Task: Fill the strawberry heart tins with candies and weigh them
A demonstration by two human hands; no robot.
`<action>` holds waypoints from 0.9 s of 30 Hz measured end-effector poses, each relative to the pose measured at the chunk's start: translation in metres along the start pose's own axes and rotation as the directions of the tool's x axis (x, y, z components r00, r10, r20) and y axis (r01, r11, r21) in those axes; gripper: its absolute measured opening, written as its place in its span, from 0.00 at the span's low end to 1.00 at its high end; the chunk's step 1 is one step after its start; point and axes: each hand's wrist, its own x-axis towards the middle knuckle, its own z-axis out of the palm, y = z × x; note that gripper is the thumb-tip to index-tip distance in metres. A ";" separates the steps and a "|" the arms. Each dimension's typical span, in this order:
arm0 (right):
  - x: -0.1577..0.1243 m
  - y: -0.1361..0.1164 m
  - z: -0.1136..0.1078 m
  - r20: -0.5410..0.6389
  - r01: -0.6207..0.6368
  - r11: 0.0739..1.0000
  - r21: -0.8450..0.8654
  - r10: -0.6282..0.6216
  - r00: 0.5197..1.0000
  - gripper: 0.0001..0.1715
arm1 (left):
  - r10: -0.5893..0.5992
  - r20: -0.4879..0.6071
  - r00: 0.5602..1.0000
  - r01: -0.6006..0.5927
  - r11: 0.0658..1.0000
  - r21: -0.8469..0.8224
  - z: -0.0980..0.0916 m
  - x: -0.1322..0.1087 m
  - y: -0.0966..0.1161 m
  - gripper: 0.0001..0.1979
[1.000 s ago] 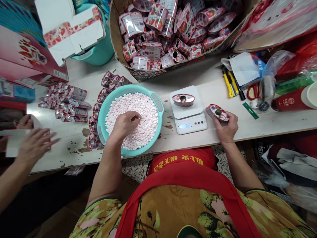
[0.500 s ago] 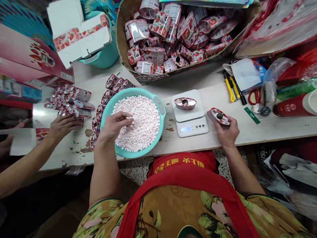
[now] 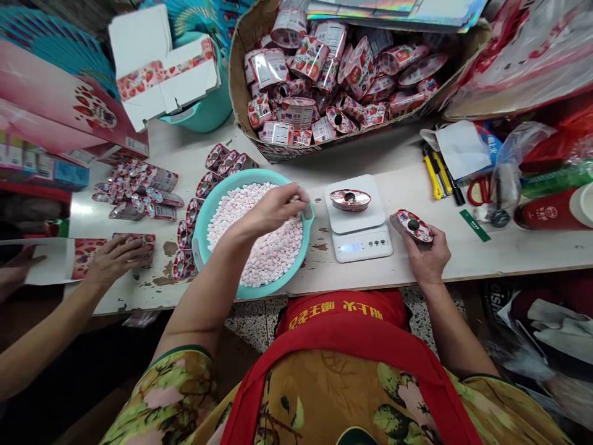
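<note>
My left hand [image 3: 274, 209] is over the right side of a teal basin [image 3: 197, 238] filled with small white-pink candies [image 3: 266, 262]. Its fingers are pinched together near the basin's handle, and a bit of something pale shows at the fingertips, probably candy. My right hand [image 3: 430, 254] grips an oval strawberry-print candy box [image 3: 414, 225] with a round hole in its top, just above the table right of the scale. A similar candy box [image 3: 350, 199] sits on the white plate of a digital kitchen scale [image 3: 364, 245], whose display is lit.
Behind stands a cardboard carton [image 3: 296, 152] full of similar boxes. More boxes [image 3: 185, 235] line the basin's left side. A co-worker's hand [image 3: 113, 259] touches boxes at left. Knives [image 3: 433, 173], scissors [image 3: 479, 190] and a red cup [image 3: 544, 208] lie or stand at right.
My left hand has moved right and up, from the candies' middle to the basin's right rim. My right hand still holds its box. The co-worker's hand has shifted down.
</note>
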 end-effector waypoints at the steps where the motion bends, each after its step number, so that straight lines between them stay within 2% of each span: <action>1: 0.000 -0.001 0.000 0.005 -0.010 1.000 -0.003 0.010 1.000 0.37 | 0.039 0.073 0.997 -0.047 0.992 0.114 0.010 0.014 0.013 0.05; 3: 0.000 -0.003 -0.001 0.010 -0.023 1.000 -0.005 0.023 1.000 0.37 | 0.105 0.157 0.982 -0.151 0.935 0.321 0.030 0.040 0.032 0.06; 6: -0.001 -0.005 -0.002 0.015 -0.027 1.000 0.000 0.027 1.000 0.37 | 0.150 0.209 0.966 -0.240 0.815 0.527 0.054 0.070 0.042 0.09; 9: -0.001 -0.005 -0.003 0.029 -0.037 0.999 -0.006 0.037 0.999 0.37 | 0.150 0.229 0.962 -0.263 0.745 0.614 0.066 0.082 0.039 0.13; 12: -0.001 -0.005 -0.003 0.035 -0.040 0.999 -0.006 0.040 0.999 0.37 | 0.183 0.226 0.957 -0.286 0.733 0.618 0.067 0.082 0.036 0.15; 19: -0.001 -0.006 -0.003 0.026 -0.026 1.000 0.006 0.026 0.999 0.36 | 0.278 0.149 0.949 -0.315 0.815 0.486 0.063 0.079 0.033 0.14; 23: -0.001 -0.007 -0.002 0.028 -0.024 1.000 0.003 0.024 0.999 0.36 | 0.293 0.009 0.956 -0.288 0.932 0.218 0.051 0.077 0.027 0.08; 25: -0.001 -0.008 -0.002 0.028 -0.023 1.000 0.010 0.023 0.999 0.36 | 0.255 -0.076 0.964 -0.251 0.966 0.065 0.041 0.072 0.024 0.06; 27: 0.000 -0.009 -0.001 0.026 -0.026 1.000 0.011 0.026 0.999 0.37 | 0.208 -0.149 0.967 -0.213 0.977 -0.020 0.029 0.062 0.021 0.05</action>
